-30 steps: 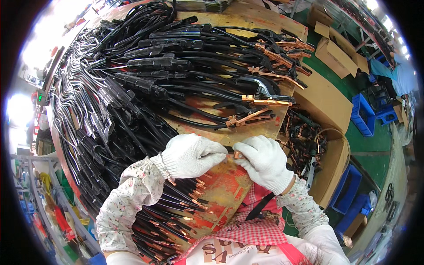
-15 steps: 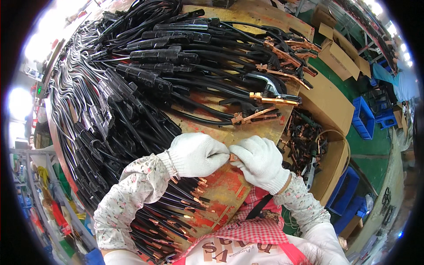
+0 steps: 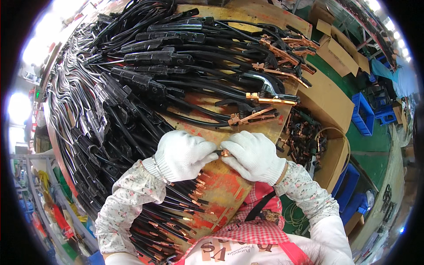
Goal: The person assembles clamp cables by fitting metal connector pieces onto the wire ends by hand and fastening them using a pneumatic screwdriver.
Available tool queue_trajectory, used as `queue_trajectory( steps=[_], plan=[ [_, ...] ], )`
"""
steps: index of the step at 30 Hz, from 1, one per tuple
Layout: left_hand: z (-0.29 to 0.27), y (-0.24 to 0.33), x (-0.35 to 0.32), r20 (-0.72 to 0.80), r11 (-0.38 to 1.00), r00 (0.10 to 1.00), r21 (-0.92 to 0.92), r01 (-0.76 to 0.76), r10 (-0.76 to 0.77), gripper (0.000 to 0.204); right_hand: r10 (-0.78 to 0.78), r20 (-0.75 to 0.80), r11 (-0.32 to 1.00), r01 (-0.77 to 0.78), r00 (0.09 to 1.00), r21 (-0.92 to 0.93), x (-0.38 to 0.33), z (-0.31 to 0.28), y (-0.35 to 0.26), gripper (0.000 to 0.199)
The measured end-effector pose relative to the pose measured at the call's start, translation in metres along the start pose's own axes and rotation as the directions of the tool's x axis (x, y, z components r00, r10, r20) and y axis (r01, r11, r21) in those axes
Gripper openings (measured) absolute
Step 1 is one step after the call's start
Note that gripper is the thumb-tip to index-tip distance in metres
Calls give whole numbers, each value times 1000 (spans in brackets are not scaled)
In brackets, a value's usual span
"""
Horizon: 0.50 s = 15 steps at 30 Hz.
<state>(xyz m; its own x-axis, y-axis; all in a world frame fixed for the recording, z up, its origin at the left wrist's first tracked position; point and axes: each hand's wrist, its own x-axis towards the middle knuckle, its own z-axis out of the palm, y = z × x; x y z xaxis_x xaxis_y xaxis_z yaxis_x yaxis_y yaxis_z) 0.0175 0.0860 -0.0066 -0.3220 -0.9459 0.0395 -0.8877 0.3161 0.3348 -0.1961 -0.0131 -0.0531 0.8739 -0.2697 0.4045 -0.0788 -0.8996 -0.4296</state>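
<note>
Over the worn table, both my white-gloved hands are closed and nearly touching at the fingertips. Between them shows a short stretch of black cable [image 3: 217,152] with a copper-coloured piece [image 3: 226,153] at its end. My left hand [image 3: 183,154] pinches the cable; the rest of that cable is hidden under the glove. My right hand [image 3: 252,157] has its fingers round the copper-coloured piece, mostly covering it. Just beyond my hands lie finished-looking electrode holders with copper jaws [image 3: 254,115], joined to black cables. Below my left forearm, several loose cables with bare copper ends [image 3: 194,198] fan out.
A large heap of black cables and plugs [image 3: 137,79] covers the left and far table. At the right edge, an open cardboard box [image 3: 329,104] holds copper and black parts [image 3: 304,132]. Blue crates [image 3: 363,114] stand on the green floor beyond.
Both hands have shifted slightly left. A bit of black cable now shows between them beside the copper-coloured piece. The grey-and-black tool by the box is lower and less visible behind my right hand.
</note>
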Motion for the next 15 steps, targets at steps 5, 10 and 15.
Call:
queue_trajectory(
  steps=[5, 10, 15],
  plan=[
    [1, 5, 1, -14, 1000, 1000, -1, 9, -9, 19, -22, 16, 1000, 22, 1000, -1, 2, 0, -2, 33],
    [6, 3, -1, -40, 1000, 999, -2, 12, -12, 23, 34, -6, 999, -34, 999, 13, 3, -15, -9, 46],
    [12, 6, 2, -126, 999, 992, -54, 6, -13, 38, 496, -495, 751, -639, 714, -169, -108, -31, 24, 63]
  ],
)
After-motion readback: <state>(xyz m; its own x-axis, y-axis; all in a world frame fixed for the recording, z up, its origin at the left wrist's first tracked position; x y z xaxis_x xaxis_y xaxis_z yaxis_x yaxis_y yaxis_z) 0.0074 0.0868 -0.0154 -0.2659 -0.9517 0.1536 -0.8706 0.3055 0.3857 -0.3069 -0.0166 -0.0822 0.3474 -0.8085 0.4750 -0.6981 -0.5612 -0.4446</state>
